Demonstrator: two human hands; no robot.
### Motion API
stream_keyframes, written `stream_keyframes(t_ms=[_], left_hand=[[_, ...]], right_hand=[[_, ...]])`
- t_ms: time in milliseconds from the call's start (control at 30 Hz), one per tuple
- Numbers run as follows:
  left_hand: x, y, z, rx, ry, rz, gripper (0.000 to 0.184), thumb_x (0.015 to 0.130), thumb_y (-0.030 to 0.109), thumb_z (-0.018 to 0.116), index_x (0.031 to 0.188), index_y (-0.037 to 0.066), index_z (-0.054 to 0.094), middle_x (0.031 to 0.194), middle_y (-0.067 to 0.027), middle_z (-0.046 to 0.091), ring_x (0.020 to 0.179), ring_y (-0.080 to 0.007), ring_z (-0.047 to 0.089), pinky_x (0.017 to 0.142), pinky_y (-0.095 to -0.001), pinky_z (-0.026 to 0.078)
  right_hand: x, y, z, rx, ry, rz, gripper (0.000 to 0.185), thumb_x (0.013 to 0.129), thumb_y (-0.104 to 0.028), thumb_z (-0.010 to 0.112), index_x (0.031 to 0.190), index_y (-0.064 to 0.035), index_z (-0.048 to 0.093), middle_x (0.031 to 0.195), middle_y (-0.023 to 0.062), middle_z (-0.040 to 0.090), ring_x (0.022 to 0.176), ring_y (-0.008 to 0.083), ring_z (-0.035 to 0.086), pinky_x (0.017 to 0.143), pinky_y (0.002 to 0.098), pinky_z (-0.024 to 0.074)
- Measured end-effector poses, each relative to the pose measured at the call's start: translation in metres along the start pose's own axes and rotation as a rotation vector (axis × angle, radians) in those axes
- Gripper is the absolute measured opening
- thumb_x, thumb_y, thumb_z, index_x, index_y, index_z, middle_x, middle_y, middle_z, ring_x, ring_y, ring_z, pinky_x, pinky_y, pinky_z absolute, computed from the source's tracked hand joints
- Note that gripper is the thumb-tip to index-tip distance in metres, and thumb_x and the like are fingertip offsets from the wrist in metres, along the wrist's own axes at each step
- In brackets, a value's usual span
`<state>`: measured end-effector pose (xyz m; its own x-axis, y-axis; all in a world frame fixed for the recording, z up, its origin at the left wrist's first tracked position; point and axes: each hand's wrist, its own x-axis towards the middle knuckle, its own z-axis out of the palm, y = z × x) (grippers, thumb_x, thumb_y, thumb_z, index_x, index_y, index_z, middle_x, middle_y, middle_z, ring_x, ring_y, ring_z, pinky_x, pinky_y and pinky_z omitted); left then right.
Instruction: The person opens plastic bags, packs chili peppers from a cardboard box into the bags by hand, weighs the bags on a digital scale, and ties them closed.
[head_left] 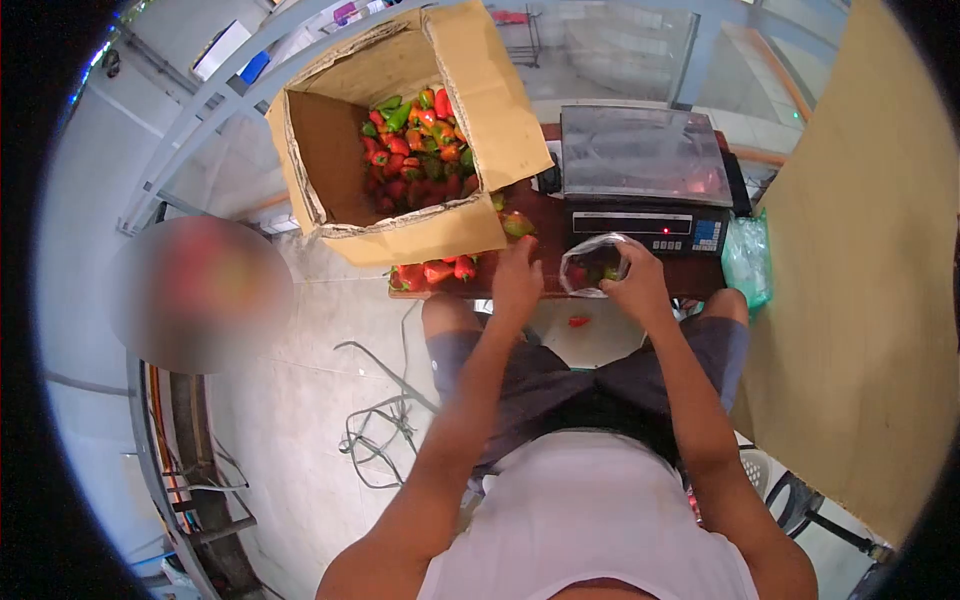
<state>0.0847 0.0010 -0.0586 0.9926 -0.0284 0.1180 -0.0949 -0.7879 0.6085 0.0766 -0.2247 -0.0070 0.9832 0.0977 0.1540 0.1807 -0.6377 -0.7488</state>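
Observation:
My right hand (pixel 636 280) grips the rim of a clear plastic bag (pixel 572 262) at the table's front edge, with its mouth spread. A few red and green peppers (pixel 597 272) show dimly inside it. To the left, my left hand (pixel 517 288) is over the table edge with thumb and forefinger apart, just below a yellow-green pepper (pixel 517 224). Its other fingers are partly hidden. Several red peppers (pixel 437 271) lie on the table beside that hand. Behind them a cardboard box (pixel 400 243), flaps out, holds many red, orange and green peppers (pixel 410 140).
A digital scale (pixel 645 160) stands on the dark red table (pixel 545 215) behind the bag. Pale green plastic bags (pixel 748 260) hang at the right edge, near a wooden panel (pixel 860 300). A red piece (pixel 579 321) and a tangled strap (pixel 385 425) lie on the floor.

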Motion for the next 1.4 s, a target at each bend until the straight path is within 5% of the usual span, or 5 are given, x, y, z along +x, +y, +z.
stream_keyframes(t_ms=[167, 700, 933, 1100, 1400], left_hand=[[0.018, -0.025, 0.029, 0.371, 0.032, -0.065, 0.048, 0.085, 0.026, 0.071, 0.128, 0.015, 0.055, 0.112, -0.0200, 0.065, 0.103, -0.0419, 0.065, 0.088, -0.0473, 0.054], [-0.003, 0.059, -0.124, -0.738, 0.330, 0.361, 0.019, 0.087, -0.004, 0.070, 0.104, 0.000, 0.063, 0.108, -0.0116, 0.070, 0.090, -0.0187, 0.068, 0.079, -0.0310, 0.054], [0.147, -0.071, -0.255, -0.029, 0.430, 0.108, 0.015, 0.088, -0.001, 0.061, 0.100, 0.005, 0.069, 0.096, -0.0114, 0.073, 0.089, -0.0237, 0.072, 0.079, -0.0329, 0.056], [0.233, -0.153, -0.189, 0.789, -0.413, 0.126, 0.049, 0.085, 0.019, 0.067, 0.133, 0.015, 0.059, 0.125, -0.0189, 0.064, 0.105, -0.0352, 0.067, 0.090, -0.0430, 0.054], [0.230, -0.192, -0.128, 0.830, -0.408, -0.014, 0.075, 0.091, 0.040, 0.065, 0.155, 0.044, 0.025, 0.127, -0.0253, 0.056, 0.115, -0.0410, 0.062, 0.094, -0.0521, 0.053]], right_hand=[[0.003, -0.006, -0.008, -0.087, -0.019, -0.016, 0.063, 0.063, -0.010, 0.082, 0.122, 0.0051, 0.064, 0.133, 0.0221, 0.060, 0.117, 0.0335, 0.063, 0.100, 0.0359, 0.0499], [0.068, -0.068, -0.095, -0.012, -0.332, 0.005, 0.072, 0.065, -0.007, 0.086, 0.131, 0.0034, 0.060, 0.131, 0.0195, 0.063, 0.114, 0.0247, 0.064, 0.097, 0.0339, 0.0501], [0.129, -0.101, -0.149, 0.015, -0.114, -0.242, 0.072, 0.065, -0.002, 0.083, 0.133, 0.0006, 0.059, 0.133, 0.0202, 0.061, 0.101, 0.0232, 0.066, 0.086, 0.0316, 0.0539], [0.133, -0.026, -0.097, -0.272, 0.025, -0.346, 0.070, 0.066, -0.002, 0.082, 0.132, -0.0023, 0.059, 0.137, 0.0173, 0.058, 0.092, 0.0207, 0.065, 0.074, 0.0311, 0.0532], [0.081, -0.042, -0.138, 0.046, 0.090, -0.219, 0.053, 0.079, 0.002, 0.076, 0.129, -0.0106, 0.066, 0.144, 0.0101, 0.055, 0.098, 0.0140, 0.066, 0.070, 0.0251, 0.0524]])
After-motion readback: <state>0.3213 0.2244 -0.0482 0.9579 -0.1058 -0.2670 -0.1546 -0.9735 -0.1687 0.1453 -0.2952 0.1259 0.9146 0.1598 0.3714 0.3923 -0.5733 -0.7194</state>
